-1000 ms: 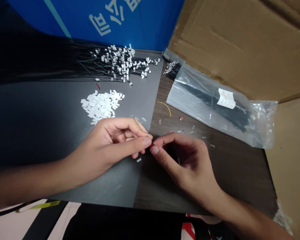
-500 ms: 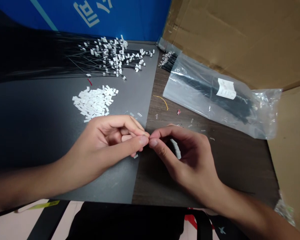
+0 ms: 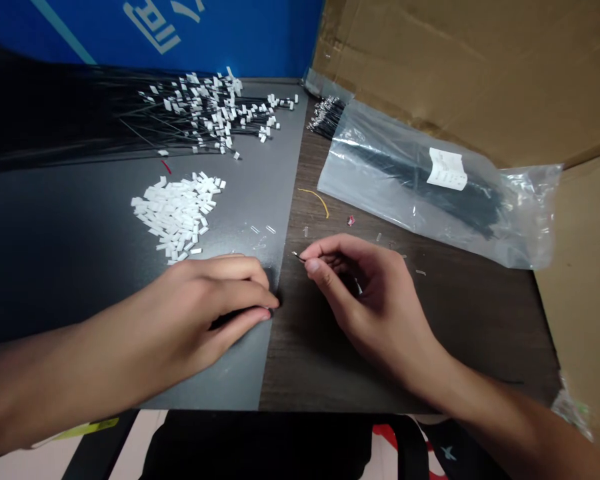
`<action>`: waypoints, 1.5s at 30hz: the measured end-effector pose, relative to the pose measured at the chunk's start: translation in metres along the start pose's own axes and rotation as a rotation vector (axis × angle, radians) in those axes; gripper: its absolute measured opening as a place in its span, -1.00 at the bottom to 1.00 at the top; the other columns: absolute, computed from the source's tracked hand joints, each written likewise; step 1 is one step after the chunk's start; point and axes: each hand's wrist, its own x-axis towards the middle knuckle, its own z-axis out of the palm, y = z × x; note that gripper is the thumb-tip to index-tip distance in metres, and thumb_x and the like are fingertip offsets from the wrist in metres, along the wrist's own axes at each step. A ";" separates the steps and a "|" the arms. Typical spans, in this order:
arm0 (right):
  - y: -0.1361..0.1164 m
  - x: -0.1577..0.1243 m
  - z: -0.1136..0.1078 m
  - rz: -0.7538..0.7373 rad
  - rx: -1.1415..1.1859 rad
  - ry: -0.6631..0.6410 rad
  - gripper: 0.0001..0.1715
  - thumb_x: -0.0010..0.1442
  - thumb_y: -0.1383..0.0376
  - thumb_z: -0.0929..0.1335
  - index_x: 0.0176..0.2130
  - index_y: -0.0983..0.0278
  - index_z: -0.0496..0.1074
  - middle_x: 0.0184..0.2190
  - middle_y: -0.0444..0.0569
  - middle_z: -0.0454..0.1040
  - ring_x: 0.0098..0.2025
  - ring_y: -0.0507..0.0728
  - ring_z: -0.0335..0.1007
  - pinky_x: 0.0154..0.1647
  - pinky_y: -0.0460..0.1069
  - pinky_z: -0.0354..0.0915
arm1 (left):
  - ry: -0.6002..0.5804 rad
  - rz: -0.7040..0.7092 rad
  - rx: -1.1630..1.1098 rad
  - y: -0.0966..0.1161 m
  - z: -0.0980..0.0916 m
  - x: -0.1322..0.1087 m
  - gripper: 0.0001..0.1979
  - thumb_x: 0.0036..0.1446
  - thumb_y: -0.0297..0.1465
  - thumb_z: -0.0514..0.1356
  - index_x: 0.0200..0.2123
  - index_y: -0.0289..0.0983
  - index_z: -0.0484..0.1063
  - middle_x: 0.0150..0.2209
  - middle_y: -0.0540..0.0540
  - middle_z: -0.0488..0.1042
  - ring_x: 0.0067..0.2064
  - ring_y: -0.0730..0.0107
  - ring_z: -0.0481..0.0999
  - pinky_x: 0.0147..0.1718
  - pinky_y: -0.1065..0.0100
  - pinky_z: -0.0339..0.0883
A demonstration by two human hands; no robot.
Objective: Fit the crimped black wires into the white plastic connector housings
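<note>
Between thumb and forefinger, my right hand (image 3: 365, 287) pinches a thin black wire (image 3: 301, 259), whose small shiny metal tip sticks out to the left. Something pale shows partly behind its fingers. My left hand (image 3: 215, 300) is low over the grey mat near its right edge, fingertips drawn together; whatever is between them is hidden. Beyond that hand lies a heap of small white sleeve-like pieces (image 3: 177, 210). Farther back is a large bundle of black wires with white end pieces (image 3: 223, 117).
A clear plastic bag (image 3: 380, 167) of black wires with bare metal ends lies at the back right against cardboard (image 3: 455, 73). A yellow strand (image 3: 316, 199), a red scrap (image 3: 351, 220) and several tiny clear bits (image 3: 270, 229) are scattered about. A blue panel (image 3: 250, 40) stands behind.
My left hand has parted from the right and moved down and left onto the mat, turning palm down. The wire's metal tip now shows at my right fingertips. The view has shifted slightly.
</note>
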 end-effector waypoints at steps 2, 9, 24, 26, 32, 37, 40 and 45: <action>-0.001 0.000 0.000 0.001 -0.019 -0.016 -0.88 0.52 0.32 0.51 -0.08 0.26 0.75 -0.29 -0.10 0.74 -0.33 0.07 0.58 -0.26 -0.02 0.44 | -0.018 0.028 0.001 -0.001 0.000 0.000 -0.70 0.67 -0.50 0.20 0.03 -0.14 0.77 -0.01 -0.09 0.77 -0.12 0.27 0.81 -0.18 0.33 0.57; -0.009 0.002 0.000 0.069 0.090 -0.061 -0.90 0.40 0.37 0.54 -0.22 0.21 0.63 -0.35 -0.14 0.71 -0.37 0.05 0.56 -0.29 -0.04 0.44 | -0.054 0.023 -0.040 -0.001 0.002 -0.002 -0.65 0.54 -0.58 0.18 -0.02 -0.13 0.77 0.00 -0.14 0.76 -0.08 0.16 0.80 -0.10 0.30 0.63; -0.010 -0.003 0.001 0.149 0.300 -0.176 -0.84 0.44 0.36 0.61 -0.19 0.22 0.62 -0.31 -0.15 0.67 -0.27 0.06 0.56 -0.28 -0.09 0.40 | 0.155 -0.451 -0.776 -0.001 0.002 0.014 -0.91 0.45 -0.39 0.52 -0.06 -0.10 0.87 -0.26 -0.05 0.86 -0.20 0.30 0.86 -0.14 0.53 0.72; -0.011 -0.003 0.001 0.147 0.292 -0.178 -0.85 0.43 0.37 0.60 -0.20 0.21 0.63 -0.32 -0.15 0.68 -0.27 0.07 0.57 -0.27 -0.09 0.42 | 0.158 -0.496 -0.776 0.002 0.000 0.017 -0.92 0.36 -0.38 0.57 -0.10 -0.10 0.86 -0.28 -0.03 0.87 -0.19 0.27 0.89 -0.13 0.54 0.73; -0.013 -0.004 0.000 0.152 0.261 -0.214 -0.83 0.42 0.41 0.58 -0.23 0.21 0.62 -0.36 -0.16 0.63 -0.32 0.05 0.50 -0.36 -0.10 0.37 | 0.169 -0.539 -0.788 0.002 -0.001 0.017 -0.88 0.32 -0.35 0.60 -0.08 -0.06 0.91 -0.26 -0.04 0.90 -0.16 0.19 0.94 -0.12 0.48 0.78; -0.013 -0.003 0.001 0.171 0.281 -0.236 -0.83 0.39 0.43 0.58 -0.23 0.22 0.62 -0.43 -0.20 0.56 -0.39 0.03 0.43 -0.44 -0.11 0.31 | 0.196 -0.520 -0.779 0.000 0.003 0.012 -0.84 0.37 -0.32 0.59 -0.01 -0.03 0.94 -0.24 -0.04 0.91 -0.12 0.17 0.95 -0.07 0.44 0.81; -0.015 -0.003 0.001 0.170 0.271 -0.235 -0.83 0.37 0.45 0.59 -0.24 0.23 0.62 -0.41 -0.20 0.57 -0.38 0.03 0.44 -0.41 -0.12 0.33 | 0.196 -0.528 -0.775 0.005 0.000 0.017 -0.84 0.30 -0.31 0.62 -0.06 -0.05 0.94 -0.26 -0.03 0.91 -0.16 0.18 0.95 -0.14 0.49 0.79; -0.017 -0.002 0.000 0.179 0.283 -0.241 -0.84 0.38 0.43 0.60 -0.24 0.23 0.64 -0.40 -0.17 0.61 -0.37 0.04 0.47 -0.39 -0.11 0.37 | 0.175 -0.548 -0.777 0.011 -0.004 0.019 -0.90 0.29 -0.34 0.64 -0.13 -0.04 0.95 -0.24 -0.04 0.93 -0.19 0.29 0.95 -0.19 0.63 0.73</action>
